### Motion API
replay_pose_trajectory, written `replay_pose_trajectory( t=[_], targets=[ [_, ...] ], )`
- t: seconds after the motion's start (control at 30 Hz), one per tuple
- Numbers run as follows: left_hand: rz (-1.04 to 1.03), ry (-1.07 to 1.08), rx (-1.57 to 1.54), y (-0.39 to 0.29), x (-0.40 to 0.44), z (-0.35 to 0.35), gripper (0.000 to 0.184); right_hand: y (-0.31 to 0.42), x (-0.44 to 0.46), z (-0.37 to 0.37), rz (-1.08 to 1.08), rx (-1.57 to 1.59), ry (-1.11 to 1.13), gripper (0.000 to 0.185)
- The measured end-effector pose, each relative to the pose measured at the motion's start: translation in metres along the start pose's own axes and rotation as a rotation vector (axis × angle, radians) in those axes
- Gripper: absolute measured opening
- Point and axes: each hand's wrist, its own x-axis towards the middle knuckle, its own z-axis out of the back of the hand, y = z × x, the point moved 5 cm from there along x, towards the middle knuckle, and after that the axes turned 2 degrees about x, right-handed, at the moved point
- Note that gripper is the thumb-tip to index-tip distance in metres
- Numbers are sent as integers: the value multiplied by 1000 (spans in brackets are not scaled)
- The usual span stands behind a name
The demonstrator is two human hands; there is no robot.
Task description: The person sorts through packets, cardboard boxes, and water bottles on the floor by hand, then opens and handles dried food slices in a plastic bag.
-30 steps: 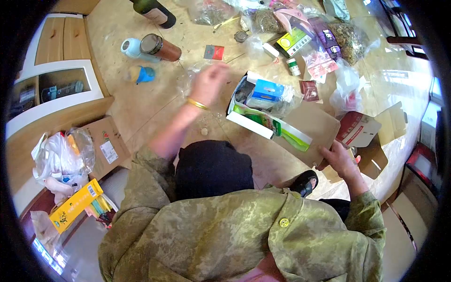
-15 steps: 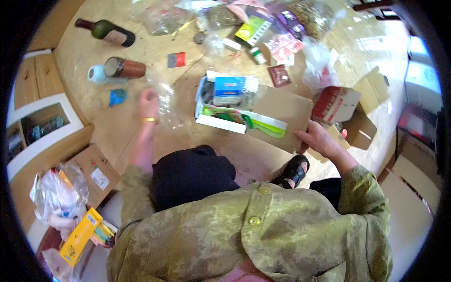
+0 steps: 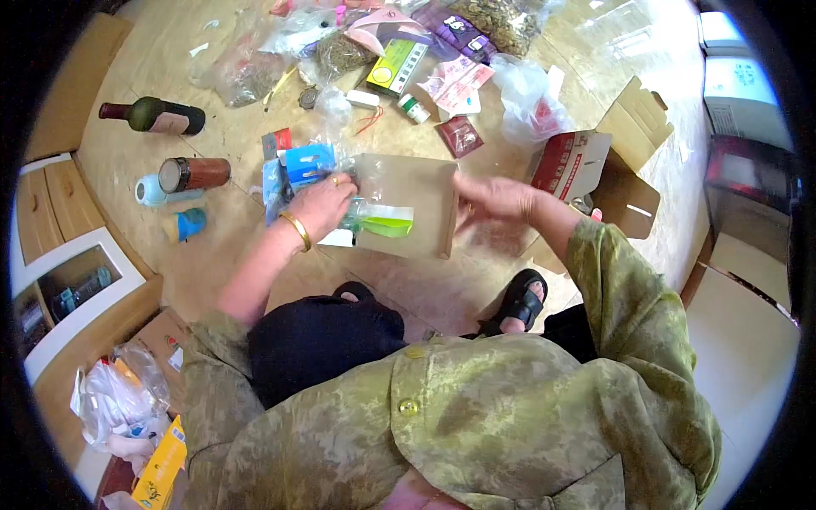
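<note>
In front of me on the floor sits an open cardboard box [image 3: 408, 174], its brown inner side facing up. A blue and white packet [image 3: 308, 163], crumpled clear plastic [image 3: 344, 160] and a bright green item [image 3: 387, 226] lie in or against it. My left hand [image 3: 321, 206], with a gold bangle at the wrist, reaches over the box's left part, fingers curled down at the plastic; what they grip is hidden. At the box's right edge is my right hand [image 3: 497, 202], slightly blurred, thumb and fingers stretched out against the cardboard.
To the left lie a dark wine bottle [image 3: 157, 116], a brown jar [image 3: 194, 174], a light blue cup [image 3: 153, 190] and a small blue-capped container [image 3: 185, 224]. Plastic bags [image 3: 531, 98], a yellow-green box [image 3: 397, 66] and a maroon packet [image 3: 460, 136] lie beyond. Rightward stands an open red-and-brown carton [image 3: 625, 191].
My left hand has moved right from the floor beside the box onto its contents. My right hand has shifted left along with the cardboard edge, and the box sits farther left in view.
</note>
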Motion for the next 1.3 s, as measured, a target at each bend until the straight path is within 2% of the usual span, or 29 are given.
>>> replay_pose_trajectory(
  t=[0.07, 0.1, 0.13, 0.17, 0.2, 0.27, 0.3, 0.33, 0.4, 0.43, 0.47, 0.57, 0.6, 0.67, 0.77, 0.83, 0.87, 0.9, 0.93, 0.97, 1.0, 1.03, 1.07, 1.13, 1.2, 1.23, 1.3],
  targets=[
    [-2, 63, 52, 11, 7, -13, 18, -16, 26, 57, 85, -44, -207, 57],
    [50, 243, 132, 20, 10, -27, 19, -22, 40, 69, 95, -39, -207, 57],
    [105, 423, 214, 17, 11, -26, 19, -26, 52, 84, -10, -678, -393, 48],
    [250, 494, 158, 15, 14, -22, 22, -27, 62, 94, -124, -1320, -569, 43],
    [164, 548, 262, 34, 15, -48, 22, -37, 75, 96, -113, -1311, -572, 43],
    [354, 268, 35, 11, 11, -20, 23, -46, 89, 105, -171, -1442, -804, 40],
    [385, 545, 185, 16, 17, -33, 23, -45, 89, 104, -184, -1397, -772, 45],
    [390, 553, 193, 32, 20, -48, 23, -49, 93, 105, -178, -1386, -769, 45],
    [113, 576, 302, 40, 24, -69, 23, -57, 97, 113, -244, -1350, -842, 49],
    [238, 536, 167, 34, 26, -59, 23, -57, 97, 115, -230, -1302, -844, 52],
    [242, 545, 171, 38, 24, -63, 23, -63, 97, 120, -228, -1294, -839, 52],
    [158, 588, 334, 54, 26, -83, 24, -79, 97, 146, 83, -1265, -968, 51],
    [141, 611, 357, 55, 26, -86, 24, -79, 90, 148, 81, -1264, -970, 51],
    [120, 635, 377, 56, 24, -92, 24, -81, 78, 151, 195, -964, -912, 52],
    [117, 618, 465, 58, 22, -94, 24, -87, 71, 151, 65, -1059, -923, 52],
    [376, 300, 277, 63, 9, -79, 25, -71, 70, 147, 73, -1017, -1035, 53],
    [415, 180, 167, 48, 6, -58, 23, -64, 69, 146, 73, -973, -1138, 54],
    [397, 261, 243, 21, 9, -33, 20, -66, 75, 149, 86, -937, -1161, 54],
    [381, 339, 322, 5, 9, -18, 17, -63, 86, 152, 138, -1053, -1215, 53],
    [266, 254, 412, 1, 7, -15, 15, -54, 93, 153, 192, -1176, -1271, 51],
    [152, 166, 496, -2, 4, -12, 12, -44, 90, 151, 217, -1152, -1298, 51],
    [53, 90, 547, -20, 4, 1, 13, -46, 89, 149, 56, -1166, -1221, 50],
    [105, 120, 549, -26, 7, 10, 12, -50, 88, 146, -107, -1177, -1131, 49],
    [95, 159, 373, -39, 10, 36, 17, -49, 81, 146, -92, -1191, -1123, 43],
    [69, 35, 195, -71, 4, 80, 22, -54, 75, 150, -107, -1148, -1030, 38],
    [82, -36, 141, -85, 2, 99, 22, -58, 72, 157, -8, -1091, -1131, 28],
    [100, -122, 75, -107, 0, 128, 22, -71, 77, 174, 42, -1022, -1073, 24]
  ],
)
